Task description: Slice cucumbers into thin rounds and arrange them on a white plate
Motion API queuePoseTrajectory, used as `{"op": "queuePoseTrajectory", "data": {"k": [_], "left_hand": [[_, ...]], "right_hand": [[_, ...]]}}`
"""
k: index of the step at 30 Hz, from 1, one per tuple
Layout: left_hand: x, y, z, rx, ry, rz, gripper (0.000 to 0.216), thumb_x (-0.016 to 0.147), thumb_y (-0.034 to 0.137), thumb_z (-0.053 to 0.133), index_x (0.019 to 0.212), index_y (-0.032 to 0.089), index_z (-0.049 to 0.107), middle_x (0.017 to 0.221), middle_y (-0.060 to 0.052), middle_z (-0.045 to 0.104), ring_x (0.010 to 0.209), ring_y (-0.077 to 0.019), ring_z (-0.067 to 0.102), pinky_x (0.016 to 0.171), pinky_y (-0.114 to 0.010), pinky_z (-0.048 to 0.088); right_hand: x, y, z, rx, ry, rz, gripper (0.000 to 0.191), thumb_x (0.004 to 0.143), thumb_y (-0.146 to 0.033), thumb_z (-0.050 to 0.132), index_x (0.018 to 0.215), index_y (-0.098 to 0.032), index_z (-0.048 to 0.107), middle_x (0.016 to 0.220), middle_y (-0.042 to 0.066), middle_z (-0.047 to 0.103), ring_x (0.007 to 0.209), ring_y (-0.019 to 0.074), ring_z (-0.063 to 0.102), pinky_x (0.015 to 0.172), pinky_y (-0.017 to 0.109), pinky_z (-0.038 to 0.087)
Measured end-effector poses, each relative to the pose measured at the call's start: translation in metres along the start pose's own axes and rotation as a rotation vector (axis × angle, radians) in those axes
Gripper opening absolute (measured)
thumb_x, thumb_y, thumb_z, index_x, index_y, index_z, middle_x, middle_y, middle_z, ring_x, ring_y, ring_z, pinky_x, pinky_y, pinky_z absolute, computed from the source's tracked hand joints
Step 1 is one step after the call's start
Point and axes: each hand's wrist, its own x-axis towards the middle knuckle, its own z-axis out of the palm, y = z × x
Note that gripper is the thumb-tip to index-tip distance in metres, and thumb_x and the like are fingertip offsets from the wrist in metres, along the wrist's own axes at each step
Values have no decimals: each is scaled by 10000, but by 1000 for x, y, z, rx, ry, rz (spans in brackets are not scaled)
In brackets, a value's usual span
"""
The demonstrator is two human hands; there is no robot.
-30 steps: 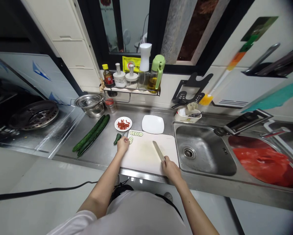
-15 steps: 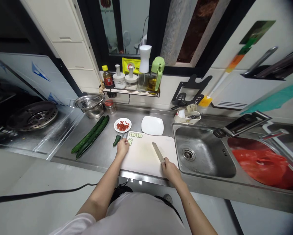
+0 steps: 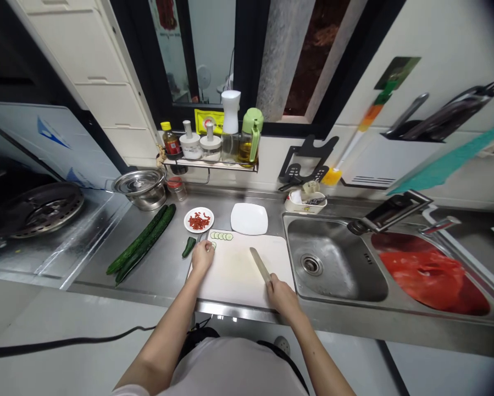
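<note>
My right hand (image 3: pixel 282 297) is closed round the handle of a knife (image 3: pixel 259 264), whose blade lies flat over the white cutting board (image 3: pixel 242 270). At the board's far left corner my left hand (image 3: pixel 201 257) rests with its fingers bunched over a small pile of cucumber slices, which it mostly hides. A row of cucumber slices (image 3: pixel 221 236) lies along the board's far edge. A short cucumber end (image 3: pixel 188 247) lies on the steel counter just left of the board.
Two whole cucumbers (image 3: pixel 140 243) lie left on the counter. A small plate of chopped red chilli (image 3: pixel 198 219) and an empty white plate (image 3: pixel 249 219) stand behind the board. A sink (image 3: pixel 333 264) is to the right, with a red basin (image 3: pixel 428 274) beyond. A steel pot (image 3: pixel 140 188) stands far left.
The view has shifted, so everything sits slightly lower and left. My left hand has drawn back a little over the loose slices. The knife hand has hardly moved relative to the board.
</note>
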Motion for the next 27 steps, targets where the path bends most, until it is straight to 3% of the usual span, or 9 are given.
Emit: {"op": "queuePoseTrajectory", "data": {"k": [7,14,20,27], "left_hand": [[6,33,21,21,0,117,276,815,231,535,1067,207,644,1001,-62,639,934,-187,589,844,-274,419],[14,61,34,239,-71,157,391,856,317,507,1231,238,585,1154,-112,578,1084,-252,531,905,-341,392],[18,60,38,310,-85,198,346,868,303,497,1190,247,611,1150,-104,575,1058,-246,535,883,-339,388],[15,63,34,227,-67,167,245,852,200,488,1033,240,647,1050,-63,658,1000,-220,579,838,-317,392]], "right_hand": [[-1,0,-1,11,-8,17,305,963,-277,270,1153,-175,486,993,134,677,944,230,642,718,300,397],[2,3,3,16,-2,-3,288,958,-272,292,1138,-180,497,983,124,682,926,229,646,690,292,389],[3,5,5,14,16,-4,286,955,-268,286,1129,-184,498,967,117,681,907,212,645,672,273,370],[1,2,0,10,-10,-5,279,960,-273,286,1126,-183,491,992,119,677,922,208,641,667,271,359]]}}
